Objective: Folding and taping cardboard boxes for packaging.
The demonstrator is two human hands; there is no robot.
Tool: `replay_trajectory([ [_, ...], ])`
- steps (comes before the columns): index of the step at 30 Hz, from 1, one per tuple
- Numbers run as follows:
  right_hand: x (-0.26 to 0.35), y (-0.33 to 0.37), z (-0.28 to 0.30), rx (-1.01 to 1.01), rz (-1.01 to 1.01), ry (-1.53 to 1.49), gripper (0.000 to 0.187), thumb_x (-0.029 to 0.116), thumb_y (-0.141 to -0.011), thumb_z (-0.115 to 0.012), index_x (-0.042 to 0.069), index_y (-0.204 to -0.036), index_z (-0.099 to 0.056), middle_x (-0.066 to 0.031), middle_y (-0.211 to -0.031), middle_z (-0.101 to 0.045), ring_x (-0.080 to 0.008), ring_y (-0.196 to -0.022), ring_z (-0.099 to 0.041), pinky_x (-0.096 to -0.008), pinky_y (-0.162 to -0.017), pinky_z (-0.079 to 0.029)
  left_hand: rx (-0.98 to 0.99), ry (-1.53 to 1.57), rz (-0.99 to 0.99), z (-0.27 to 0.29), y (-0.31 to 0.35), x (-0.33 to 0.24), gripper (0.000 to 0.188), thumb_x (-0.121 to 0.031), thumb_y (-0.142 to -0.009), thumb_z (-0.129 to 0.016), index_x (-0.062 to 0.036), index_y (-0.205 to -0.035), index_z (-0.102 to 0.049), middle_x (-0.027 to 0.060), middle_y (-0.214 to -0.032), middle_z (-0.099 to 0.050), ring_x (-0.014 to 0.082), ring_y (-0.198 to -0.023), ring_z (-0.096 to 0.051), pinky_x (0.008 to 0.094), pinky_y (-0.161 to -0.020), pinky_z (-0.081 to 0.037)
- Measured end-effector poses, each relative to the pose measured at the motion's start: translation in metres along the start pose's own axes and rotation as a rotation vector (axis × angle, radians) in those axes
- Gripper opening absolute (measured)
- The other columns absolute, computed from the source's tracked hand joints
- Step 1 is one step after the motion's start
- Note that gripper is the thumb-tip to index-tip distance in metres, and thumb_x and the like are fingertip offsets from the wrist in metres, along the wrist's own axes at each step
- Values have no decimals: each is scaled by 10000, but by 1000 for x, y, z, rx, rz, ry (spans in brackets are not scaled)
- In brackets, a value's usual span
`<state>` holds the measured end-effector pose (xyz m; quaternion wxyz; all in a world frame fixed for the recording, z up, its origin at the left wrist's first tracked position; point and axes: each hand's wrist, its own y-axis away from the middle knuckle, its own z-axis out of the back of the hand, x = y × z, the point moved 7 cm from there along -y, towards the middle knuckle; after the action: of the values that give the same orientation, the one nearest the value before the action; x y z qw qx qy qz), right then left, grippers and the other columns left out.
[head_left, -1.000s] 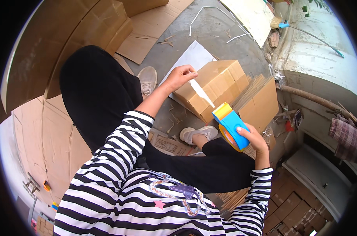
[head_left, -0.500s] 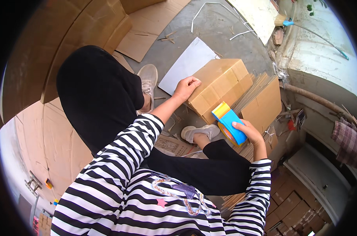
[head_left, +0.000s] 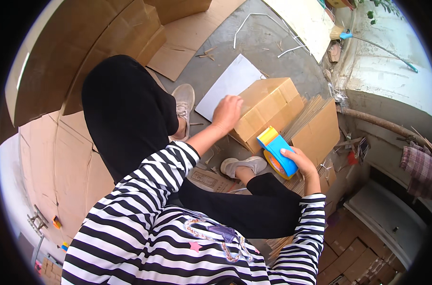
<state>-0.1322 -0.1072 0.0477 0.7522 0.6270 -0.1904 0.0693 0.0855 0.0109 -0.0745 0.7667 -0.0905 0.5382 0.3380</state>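
A grey concrete floor [head_left: 258,35] spread beneath everything, with tall brown cardboard panels [head_left: 82,57] standing along its left side. A cream board [head_left: 304,23] lay at the far edge, while the taped cardboard carton [head_left: 268,107] sat before the person, tilted in view, its upper face crossed by glossy tape. Just to its right leaned a stack of flat cardboard pieces [head_left: 318,126], and a white sheet [head_left: 225,83] lay on the floor, partly behind the carton. A plaid cloth [head_left: 418,168] hung at the far right. Two pale sneakers [head_left: 183,102] rested on the floor to the left of the carton and nearer the person. The blue-and-yellow tape dispenser [head_left: 278,153] was at the carton's near right corner, its yellow end toward the carton; contact between them could not be told. The right hand [head_left: 300,164] was closed around the dispenser, thumb on its blue side. The left hand [head_left: 228,113], slightly blurred, was at the carton's left end with fingers bent and close together; whether they pinched anything could not be told.
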Motion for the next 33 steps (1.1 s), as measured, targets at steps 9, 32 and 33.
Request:
replay_trajectory([
  [9,-4,-2,6,-57,33,38,601,486,-773,-612,-26,-1085,-567,-97,-918,-619,-150,-790,-577,-259,-722,-462,335,-193,237,-10,10,-35,680,-538,-871,-414,58,-1199,-426,214,-1285,-428,359,-1208,-392,460,-955,-349],
  [32,-34,-29,4,183,306,31,673,545,-811,-541,-17,-1177,-489,-95,-957,-593,-139,-817,-568,-254,-722,-467,286,-831,-793,-40,52,-103,551,-279,-859,-379,-88,-1372,-324,89,-1442,-276,239,-1352,-215,465,-1093,-80],
  [33,-33,-27,7,134,341,59,672,582,-793,-535,-18,-1096,-528,-105,-915,-596,-156,-803,-567,-278,-716,-462,288,-838,-780,-40,51,-103,556,-283,-857,-382,-88,-1374,-321,90,-1444,-274,237,-1353,-213,463,-1093,-78],
])
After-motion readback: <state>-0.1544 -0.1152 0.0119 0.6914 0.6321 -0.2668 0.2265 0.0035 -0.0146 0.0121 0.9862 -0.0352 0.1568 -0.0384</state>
